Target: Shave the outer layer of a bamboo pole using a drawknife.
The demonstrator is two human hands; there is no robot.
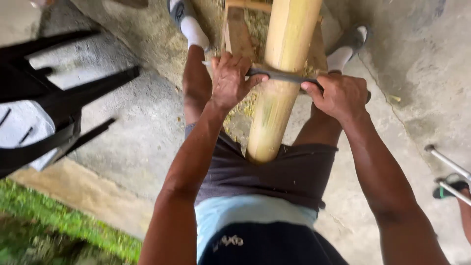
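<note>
Nearest the camera: light blue shirt (pixel 245 216) with a small white printed mark on the dark cloth below it, dark shorts (pixel 289 172). One bamboo pole (pixel 279 93), pale yellow, runs from the lap up and away between the knees, its near end against the shorts.

Left hand (pixel 230 78) closed around one end of a dark two-handled blade (pixel 282 76); right hand (pixel 338 95) closed around the other end. The blade lies across the pole, touching it.

Beyond the hands: wooden frame (pixel 238 32) under the pole, yellowish shavings around it. Two feet in white socks (pixel 194 32) and grey sandals, one either side of the frame, on the concrete floor (pixel 147 137).

Left edge: one black plastic chair (pixel 54 98), tipped. Grass strip (pixel 68 225) at lower left. Right edge: two metal rods (pixel 449 174) and another person's sandalled foot (pixel 449 189), well apart from the pole.
</note>
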